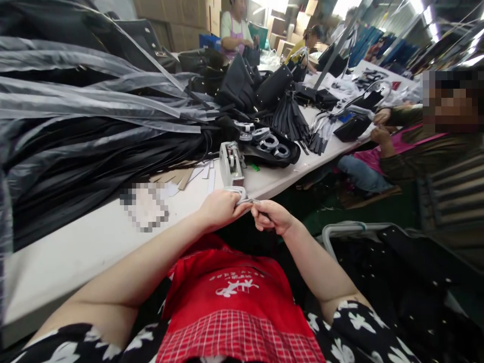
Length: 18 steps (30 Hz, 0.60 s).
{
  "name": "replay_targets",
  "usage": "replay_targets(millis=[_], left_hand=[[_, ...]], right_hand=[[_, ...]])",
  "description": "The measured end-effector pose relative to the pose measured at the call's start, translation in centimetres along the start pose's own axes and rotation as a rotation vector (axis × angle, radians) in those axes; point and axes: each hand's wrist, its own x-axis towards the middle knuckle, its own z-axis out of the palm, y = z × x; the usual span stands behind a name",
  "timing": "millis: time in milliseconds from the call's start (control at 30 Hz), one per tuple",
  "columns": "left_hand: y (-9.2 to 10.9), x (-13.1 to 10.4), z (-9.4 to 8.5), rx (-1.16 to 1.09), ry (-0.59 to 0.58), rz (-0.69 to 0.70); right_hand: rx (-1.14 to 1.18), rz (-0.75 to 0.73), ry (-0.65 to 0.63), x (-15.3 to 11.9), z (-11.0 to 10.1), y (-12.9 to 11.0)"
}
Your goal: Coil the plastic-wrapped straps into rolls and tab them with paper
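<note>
My left hand (221, 207) is closed around a pale grey coiled strap (239, 191), which looks wrapped in film. Close beside it, my right hand (274, 217) pinches the coil's near end, thumb and fingers pressed together. Both hands are held just off the table's front edge, above my red apron. Part of the coil is hidden behind the fingers. Right beyond the left hand stands a grey tape dispenser (231, 164). Several similar coils (269, 142) lie on a black piece behind it.
Long black strips in clear film (94, 106) cover the white table's (91, 237) left side. Card strips (177, 176) lie nearer. Black bags (242, 85) and tassels (289, 121) are piled behind. At right, a co-worker (412, 136) handles a bag; a framed container (344, 227) holds black pieces.
</note>
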Motion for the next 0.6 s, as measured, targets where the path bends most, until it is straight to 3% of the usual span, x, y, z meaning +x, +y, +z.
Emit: replay_targets(millis=[67, 167, 267, 367, 433, 500, 600], left_hand=[[-0.4, -0.3, -0.4, 0.002, -0.051, -0.072], [-1.1, -0.5, -0.6, -0.073, -0.177, -0.245], [-1.5, -0.6, -0.7, -0.410, -0.412, -0.452], [-1.7, -0.6, -1.0, -0.921, -0.569, -0.614], [-1.6, -0.2, -1.2, -1.180, -0.596, -0.703], [-1.4, 0.5, -1.3, -1.377, -0.546, -0.764], [-0.8, 1.7, -0.9, -1.604, -0.351, -0.760]], right_hand=[[-0.233, 0.060, 0.068, 0.1, -1.4, 0.7], [-0.639, -0.004, 0.173, 0.6, -3.2, 1.4], [-0.831, -0.040, 0.136, 1.0, -4.5, 1.7], [-0.635, 0.053, -0.007, 1.3, -4.5, 2.1], [-0.443, 0.072, -0.032, 1.6, -3.8, 2.6], [-0.306, 0.001, 0.048, 2.3, -2.5, 3.4], [-0.215, -0.159, 0.269, 3.8, -0.1, 4.5]])
